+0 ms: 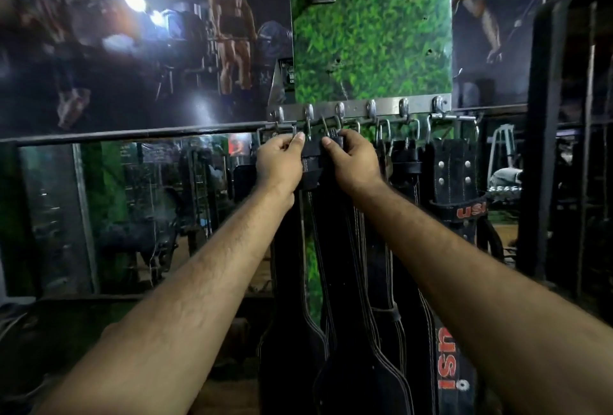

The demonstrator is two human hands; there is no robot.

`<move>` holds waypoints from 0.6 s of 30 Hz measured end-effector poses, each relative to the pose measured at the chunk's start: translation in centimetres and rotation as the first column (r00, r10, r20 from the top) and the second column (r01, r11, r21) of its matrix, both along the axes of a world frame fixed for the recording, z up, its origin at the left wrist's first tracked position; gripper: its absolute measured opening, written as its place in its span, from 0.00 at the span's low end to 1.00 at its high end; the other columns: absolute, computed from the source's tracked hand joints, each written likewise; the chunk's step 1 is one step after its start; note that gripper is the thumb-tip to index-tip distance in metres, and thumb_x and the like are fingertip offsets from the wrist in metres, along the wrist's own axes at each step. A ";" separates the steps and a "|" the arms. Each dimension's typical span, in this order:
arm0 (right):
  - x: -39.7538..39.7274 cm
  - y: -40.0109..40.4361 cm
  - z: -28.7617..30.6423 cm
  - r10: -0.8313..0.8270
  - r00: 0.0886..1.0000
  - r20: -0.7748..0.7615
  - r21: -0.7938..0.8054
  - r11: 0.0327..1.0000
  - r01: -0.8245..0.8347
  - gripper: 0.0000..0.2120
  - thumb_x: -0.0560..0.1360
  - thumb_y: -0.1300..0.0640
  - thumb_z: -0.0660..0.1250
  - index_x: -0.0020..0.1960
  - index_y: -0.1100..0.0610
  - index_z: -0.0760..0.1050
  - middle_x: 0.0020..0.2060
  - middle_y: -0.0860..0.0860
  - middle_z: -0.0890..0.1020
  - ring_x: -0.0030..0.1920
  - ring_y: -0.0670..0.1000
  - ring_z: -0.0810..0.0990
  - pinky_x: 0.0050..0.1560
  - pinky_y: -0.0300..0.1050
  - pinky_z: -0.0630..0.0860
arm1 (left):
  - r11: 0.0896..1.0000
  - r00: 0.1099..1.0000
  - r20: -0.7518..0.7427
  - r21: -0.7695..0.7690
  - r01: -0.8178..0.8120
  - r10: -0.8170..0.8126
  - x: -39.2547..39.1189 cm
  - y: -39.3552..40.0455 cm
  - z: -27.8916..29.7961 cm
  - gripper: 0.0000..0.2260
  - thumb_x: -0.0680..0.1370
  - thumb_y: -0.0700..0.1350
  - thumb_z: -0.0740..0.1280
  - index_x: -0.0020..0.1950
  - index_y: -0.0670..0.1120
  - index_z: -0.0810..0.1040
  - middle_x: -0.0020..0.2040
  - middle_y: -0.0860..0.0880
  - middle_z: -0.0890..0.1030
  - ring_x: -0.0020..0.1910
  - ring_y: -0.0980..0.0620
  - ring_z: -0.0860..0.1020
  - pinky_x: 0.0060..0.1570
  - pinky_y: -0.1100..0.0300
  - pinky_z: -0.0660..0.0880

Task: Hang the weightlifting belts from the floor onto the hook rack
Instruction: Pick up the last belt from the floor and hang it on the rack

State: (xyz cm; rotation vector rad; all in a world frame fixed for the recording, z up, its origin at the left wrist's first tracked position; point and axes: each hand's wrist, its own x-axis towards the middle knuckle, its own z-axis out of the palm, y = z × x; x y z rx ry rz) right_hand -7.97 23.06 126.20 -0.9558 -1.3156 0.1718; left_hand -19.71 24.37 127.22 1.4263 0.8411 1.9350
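Two hands, left hand point(280, 162) and right hand point(353, 162), grip the black leather belt's point(310, 162) buckle end just beneath the steel hook rack point(358, 108); its length hangs straight down.

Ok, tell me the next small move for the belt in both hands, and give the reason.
Probably lift the black leather belt's buckle end a little and settle its metal loop onto a hook of the steel hook rack. Left hand and right hand both grip it just under the hooks, and whether it has caught cannot be told.
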 end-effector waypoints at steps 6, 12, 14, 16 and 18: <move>-0.6 2.0 3.1 -0.059 0.997 0.045 -0.056 0.997 0.062 0.15 0.75 0.45 0.70 0.45 0.58 0.79 0.41 0.55 0.85 0.44 0.58 0.84 0.49 0.62 0.82 | 0.987 0.985 -0.075 0.025 -0.156 0.158 -0.7 3.1 2.4 0.10 0.76 0.54 0.71 0.41 0.49 0.85 0.44 0.49 0.86 0.45 0.49 0.84 0.50 0.49 0.83; -0.8 3.7 2.2 -0.130 0.992 -0.003 -0.186 0.974 0.127 0.16 0.72 0.41 0.71 0.43 0.55 0.80 0.43 0.54 0.86 0.46 0.59 0.85 0.49 0.60 0.83 | 0.980 0.971 -0.149 -0.042 -0.194 0.186 -0.5 5.2 1.9 0.13 0.75 0.53 0.73 0.46 0.43 0.80 0.45 0.47 0.84 0.45 0.48 0.82 0.39 0.62 0.74; -1.1 3.3 1.0 -0.174 0.984 0.025 -0.199 0.964 0.175 0.20 0.73 0.41 0.71 0.56 0.55 0.80 0.49 0.52 0.85 0.50 0.56 0.84 0.53 0.56 0.83 | 0.980 0.972 -0.145 -0.049 -0.193 0.184 -0.6 5.5 0.7 0.14 0.75 0.54 0.73 0.46 0.44 0.77 0.44 0.47 0.82 0.43 0.47 0.81 0.40 0.60 0.76; -1.4 2.8 -0.3 -0.204 0.979 0.021 -0.167 0.964 0.204 0.20 0.75 0.43 0.71 0.61 0.53 0.76 0.49 0.49 0.82 0.51 0.54 0.82 0.56 0.54 0.81 | 0.984 0.979 -0.122 -0.051 -0.171 0.164 -0.7 5.2 -0.4 0.14 0.77 0.54 0.71 0.46 0.44 0.76 0.42 0.49 0.80 0.39 0.51 0.78 0.35 0.61 0.72; -1.7 2.3 -2.0 -0.172 0.985 -0.023 -0.119 0.978 0.169 0.21 0.75 0.44 0.71 0.64 0.50 0.73 0.47 0.46 0.81 0.51 0.53 0.83 0.56 0.55 0.82 | 0.995 0.994 -0.076 -0.058 -0.084 0.079 -0.8 4.4 -1.6 0.14 0.78 0.55 0.70 0.50 0.44 0.79 0.44 0.52 0.81 0.40 0.56 0.77 0.36 0.63 0.70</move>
